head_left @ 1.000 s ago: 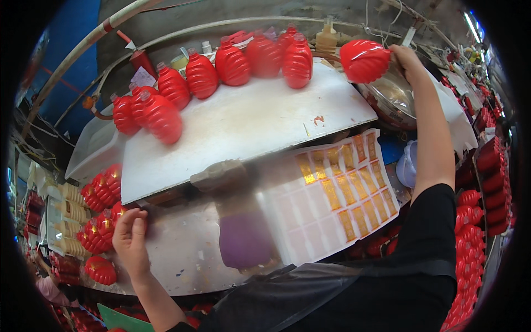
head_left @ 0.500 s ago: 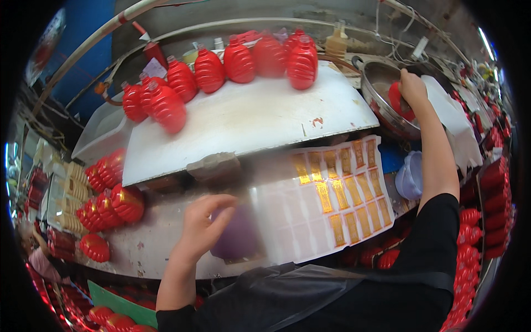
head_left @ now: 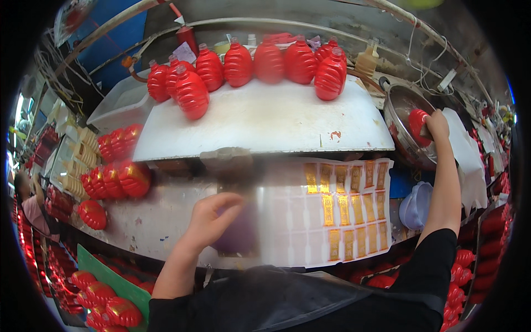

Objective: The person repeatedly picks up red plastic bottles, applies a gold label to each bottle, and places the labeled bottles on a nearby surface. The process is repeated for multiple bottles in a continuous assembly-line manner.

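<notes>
My right hand (head_left: 437,124) grips a red ribbed plastic bottle (head_left: 420,127), tilted inside the rim of a metal pot (head_left: 394,113) at the right. My left hand (head_left: 213,218) hovers over the lower bench with thumb and fingertips drawn together; anything between them is too blurred to make out. Under it lies a purple patch (head_left: 239,235), hazy in the picture. To its right is a white backing sheet (head_left: 285,238) with gold labels (head_left: 343,209) on its right half and bare outlines on its left.
Red bottles (head_left: 238,65) stand along the back of a raised white board (head_left: 265,122). More red bottles (head_left: 127,180) lie at the left. A lilac bucket (head_left: 415,207) sits below the pot. A green panel (head_left: 113,276) is at lower left, and a person (head_left: 36,207) is far left.
The view has shifted, so the bench things appear farther right. My right hand still holds the red bottle in the pot. The thumb and fingertips of my left hand are closer together.
</notes>
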